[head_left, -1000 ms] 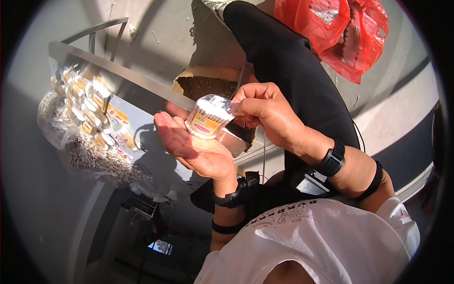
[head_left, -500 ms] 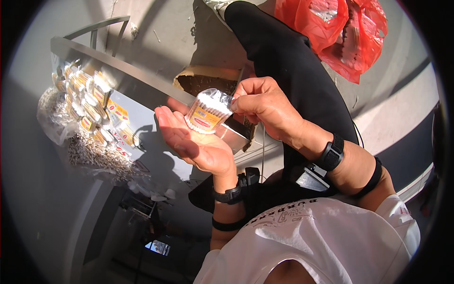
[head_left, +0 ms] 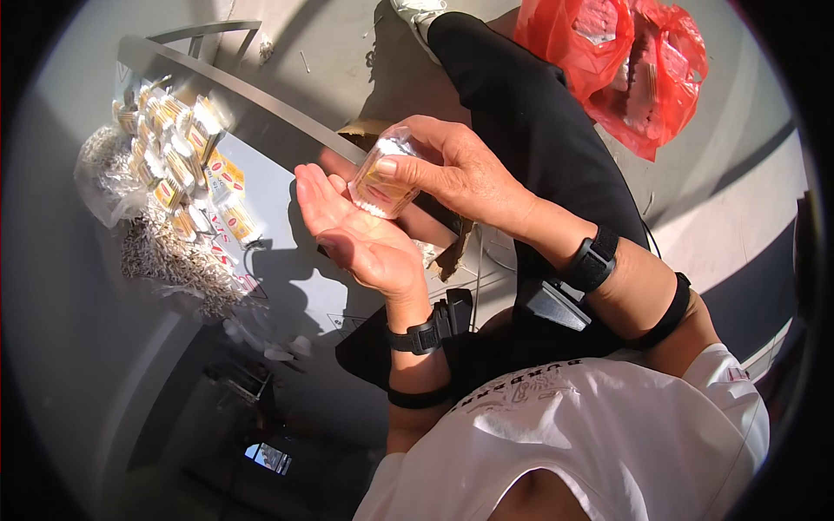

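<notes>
My right hand grips a small clear plastic packet with a yellow and red label, filled with thin pale sticks. The packet is held tilted against the fingers of my left hand, which lies palm up and flat beneath it, fingers apart. Both wrists carry black bands. To the left, several filled packets of the same kind are piled on a grey board, beside a heap of loose thin sticks.
A clear bag lies at the far left by the loose sticks. A red plastic bag lies on the concrete floor at upper right. My black-trousered leg stretches up the middle. A brown cardboard box sits under my hands.
My right hand has turned the packet from upright to tilted and brought it down against the left fingers; both hands have shifted slightly.
</notes>
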### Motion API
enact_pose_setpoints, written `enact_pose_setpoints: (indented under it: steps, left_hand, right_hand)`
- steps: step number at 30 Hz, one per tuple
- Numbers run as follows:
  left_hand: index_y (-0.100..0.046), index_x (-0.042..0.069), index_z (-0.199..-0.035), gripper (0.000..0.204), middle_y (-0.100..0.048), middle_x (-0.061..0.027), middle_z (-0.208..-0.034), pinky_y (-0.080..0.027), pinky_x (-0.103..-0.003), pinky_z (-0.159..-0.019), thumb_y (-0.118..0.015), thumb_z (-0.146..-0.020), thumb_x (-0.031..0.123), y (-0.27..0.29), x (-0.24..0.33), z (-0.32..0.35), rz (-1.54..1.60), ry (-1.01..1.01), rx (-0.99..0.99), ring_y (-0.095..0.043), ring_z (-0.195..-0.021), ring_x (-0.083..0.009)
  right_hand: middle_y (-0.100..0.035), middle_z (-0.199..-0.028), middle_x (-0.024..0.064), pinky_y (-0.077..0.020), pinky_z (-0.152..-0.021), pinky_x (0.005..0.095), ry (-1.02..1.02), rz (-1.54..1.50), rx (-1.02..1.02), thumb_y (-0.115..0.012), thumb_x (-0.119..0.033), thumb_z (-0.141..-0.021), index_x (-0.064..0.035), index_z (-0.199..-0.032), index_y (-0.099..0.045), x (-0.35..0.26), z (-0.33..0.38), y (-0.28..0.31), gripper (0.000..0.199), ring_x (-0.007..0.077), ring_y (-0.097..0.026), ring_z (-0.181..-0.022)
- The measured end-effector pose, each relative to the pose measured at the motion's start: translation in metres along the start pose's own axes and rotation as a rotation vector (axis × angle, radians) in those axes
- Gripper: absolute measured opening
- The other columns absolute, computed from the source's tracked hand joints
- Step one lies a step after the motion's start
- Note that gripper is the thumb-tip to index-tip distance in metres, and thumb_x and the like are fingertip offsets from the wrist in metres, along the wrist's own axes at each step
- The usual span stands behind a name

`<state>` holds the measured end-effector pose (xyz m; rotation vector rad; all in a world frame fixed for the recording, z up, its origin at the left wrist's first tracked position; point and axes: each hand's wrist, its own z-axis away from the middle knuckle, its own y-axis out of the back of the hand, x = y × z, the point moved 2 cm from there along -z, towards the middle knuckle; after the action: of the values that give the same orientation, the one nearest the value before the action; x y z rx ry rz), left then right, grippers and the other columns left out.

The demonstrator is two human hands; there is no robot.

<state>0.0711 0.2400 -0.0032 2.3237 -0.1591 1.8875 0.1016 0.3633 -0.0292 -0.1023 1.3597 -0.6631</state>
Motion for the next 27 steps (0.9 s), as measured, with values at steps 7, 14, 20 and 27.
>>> enact_pose_setpoints:
  steps: [7, 14, 20, 27]
  left_hand:
    - [-0.023, 0.001, -0.145, 0.065, -0.022, -0.0173, -0.152, -0.014, -0.045, -0.115, -0.033, -0.1, 0.046, 0.011, 0.006, 0.002, 0.034, 0.072, 0.049, -0.021, -0.141, -0.0312]
    - [-0.023, 0.001, -0.145, 0.066, -0.015, -0.0223, -0.152, -0.016, -0.051, -0.113, -0.052, -0.093, 0.029, 0.041, 0.01, 0.049, -1.113, -0.045, -0.186, -0.012, -0.142, -0.0396]
    - [-0.019, 0.0, -0.146, 0.07, -0.014, -0.0193, -0.153, -0.014, -0.053, -0.113, -0.044, -0.096, 0.042, 0.028, 0.013, 0.046, -1.029, 0.013, -0.189, -0.01, -0.143, -0.0345]
    - [-0.034, -0.005, -0.139, 0.071, -0.018, -0.0205, -0.152, -0.014, -0.053, -0.113, -0.053, -0.091, 0.043, 0.027, -0.001, 0.052, -1.145, -0.099, -0.134, -0.014, -0.142, -0.0349]
  right_hand:
    - [-0.051, -0.063, 0.002, -0.0393, -0.053, 0.0255, 0.016, 0.448, 0.043, -0.065, -0.033, -0.09, 0.0032, -0.083, -0.057, -0.002, -0.007, -0.005, 0.037, 0.0058, -0.043, -0.062]
    - [-0.065, -0.086, 0.023, -0.0499, -0.073, 0.0421, 0.011, 0.799, 0.065, -0.062, -0.063, -0.078, 0.0055, -0.091, -0.061, -0.011, -0.017, -0.011, 0.069, 0.0349, -0.065, -0.085]
    - [-0.067, -0.089, 0.0215, -0.0504, -0.076, 0.0445, 0.048, 1.082, 0.147, -0.06, -0.061, -0.081, -0.0014, -0.093, -0.065, -0.016, -0.03, -0.025, 0.062, 0.037, -0.065, -0.088]
    - [-0.066, -0.09, 0.0192, -0.0488, -0.071, 0.0441, 0.243, 1.287, 0.117, -0.062, -0.049, -0.084, -0.002, -0.095, -0.063, -0.019, -0.022, -0.031, 0.048, 0.0364, -0.064, -0.086]
